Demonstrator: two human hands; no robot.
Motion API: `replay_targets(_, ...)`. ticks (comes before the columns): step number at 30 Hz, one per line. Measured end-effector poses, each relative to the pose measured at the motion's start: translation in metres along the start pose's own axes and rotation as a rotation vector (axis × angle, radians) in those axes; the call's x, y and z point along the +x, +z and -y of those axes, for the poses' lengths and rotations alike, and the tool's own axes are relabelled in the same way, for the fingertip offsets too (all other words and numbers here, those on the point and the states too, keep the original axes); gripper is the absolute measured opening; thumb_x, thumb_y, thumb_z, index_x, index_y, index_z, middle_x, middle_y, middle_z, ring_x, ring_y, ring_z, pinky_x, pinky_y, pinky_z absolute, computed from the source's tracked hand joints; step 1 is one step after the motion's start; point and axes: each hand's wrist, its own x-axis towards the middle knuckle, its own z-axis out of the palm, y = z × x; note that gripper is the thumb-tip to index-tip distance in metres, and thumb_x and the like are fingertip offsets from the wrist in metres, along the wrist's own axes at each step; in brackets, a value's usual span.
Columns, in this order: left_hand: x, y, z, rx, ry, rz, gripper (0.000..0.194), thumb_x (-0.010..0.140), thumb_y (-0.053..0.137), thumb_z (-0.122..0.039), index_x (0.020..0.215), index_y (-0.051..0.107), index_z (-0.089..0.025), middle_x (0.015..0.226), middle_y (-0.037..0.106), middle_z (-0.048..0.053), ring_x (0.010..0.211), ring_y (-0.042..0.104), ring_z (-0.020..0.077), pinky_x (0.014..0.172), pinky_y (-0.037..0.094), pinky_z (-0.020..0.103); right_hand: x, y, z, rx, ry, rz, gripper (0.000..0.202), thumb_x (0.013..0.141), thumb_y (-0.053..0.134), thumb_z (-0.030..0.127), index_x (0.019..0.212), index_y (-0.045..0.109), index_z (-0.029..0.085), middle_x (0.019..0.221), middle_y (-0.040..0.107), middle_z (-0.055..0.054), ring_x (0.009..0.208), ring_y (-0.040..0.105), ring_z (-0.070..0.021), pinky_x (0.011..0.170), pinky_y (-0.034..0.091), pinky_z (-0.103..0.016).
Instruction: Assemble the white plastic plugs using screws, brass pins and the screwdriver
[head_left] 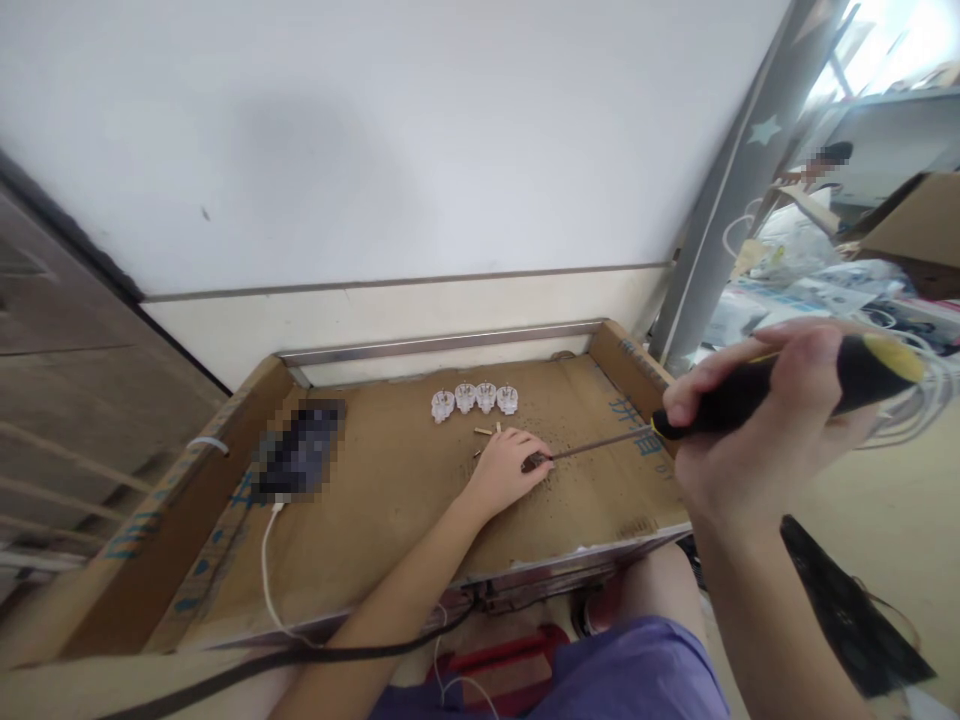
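Note:
My right hand (757, 420) is wrapped round the black and yellow handle of a screwdriver (600, 443), raised at the right of the cardboard surface. Its long metal shaft slants down to the left, and the tip meets a small dark piece (535, 461) at my left fingertips. On the cardboard, my left hand (510, 468) lies with curled fingers closed about that piece, whose kind I cannot make out. Several white plugs with metal pins (486, 397) stand in a row just beyond. Small brass-coloured pieces (484, 431) lie near my left knuckles, partly covered by the hand.
The cardboard-covered worktop (382, 500) has raised cardboard sides, with dark specks around my left hand. A blurred-out dark device (300, 448) with a white cable (265, 560) lies at left. A white wall (405, 150) rises behind. Another person (825, 165) is far right, near bags and a box.

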Motion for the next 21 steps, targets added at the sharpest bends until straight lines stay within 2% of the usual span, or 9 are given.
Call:
replay_targets(3,0.000,0.000,0.001,0.002,-0.005,0.007,0.013,0.083,0.056,-0.030,0.088,0.064,-0.021,0.096,0.067,0.001,0.095,0.055,0.0179,0.089,0.039,0.034,0.002,0.003,-0.002,-0.041,-0.047,0.127,0.030,0.082,0.053,0.046,0.085,0.035,0.023,0.063,0.049,0.005,0.039,0.044,-0.0093,0.032,0.032,-0.023)
replay_targets(6,0.000,0.000,0.002,0.000,-0.004,0.009,0.014,0.083,0.056,-0.031,0.089,0.064,-0.022,0.097,0.067,0.000,0.095,0.055,0.0176,0.088,0.039,0.034,0.006,0.006,-0.003,-0.162,-0.032,0.210,0.030,0.082,0.056,0.042,0.085,0.032,0.024,0.072,0.050,0.003,0.043,0.049,-0.0093,0.038,0.037,-0.024)
replay_targets(8,0.001,0.000,0.002,-0.006,0.001,0.008,0.014,0.084,0.056,-0.032,0.089,0.064,-0.022,0.097,0.067,0.000,0.094,0.055,0.0173,0.087,0.040,0.033,0.012,0.007,-0.004,-0.197,-0.017,0.264,0.026,0.082,0.056,0.038,0.084,0.036,0.023,0.069,0.048,0.003,0.044,0.050,-0.0099,0.041,0.039,-0.025)
replay_targets(11,0.002,0.001,0.002,-0.002,0.012,0.006,0.013,0.083,0.057,-0.031,0.088,0.064,-0.021,0.096,0.067,0.000,0.091,0.055,0.0170,0.085,0.040,0.032,0.022,0.006,-0.010,-0.086,0.011,0.350,0.021,0.081,0.056,0.034,0.081,0.039,0.022,0.061,0.044,0.004,0.040,0.046,-0.0103,0.038,0.036,-0.026)
replay_targets(17,0.002,0.000,0.001,0.005,0.012,0.011,0.013,0.083,0.057,-0.030,0.089,0.064,-0.021,0.092,0.067,0.000,0.088,0.054,0.0169,0.084,0.042,0.031,0.039,0.002,-0.013,0.179,0.231,0.580,0.019,0.076,0.052,0.031,0.073,0.036,0.021,0.048,0.040,0.007,0.032,0.036,-0.0080,0.030,0.028,-0.020)
replay_targets(21,0.002,-0.001,0.002,-0.002,0.003,0.013,0.014,0.083,0.057,-0.031,0.089,0.064,-0.022,0.093,0.067,0.000,0.089,0.054,0.0168,0.084,0.042,0.031,0.047,0.004,-0.014,0.263,0.397,0.771,0.033,0.074,0.053,0.046,0.069,0.032,0.021,0.041,0.033,0.009,0.028,0.026,-0.0063,0.028,0.023,-0.018)
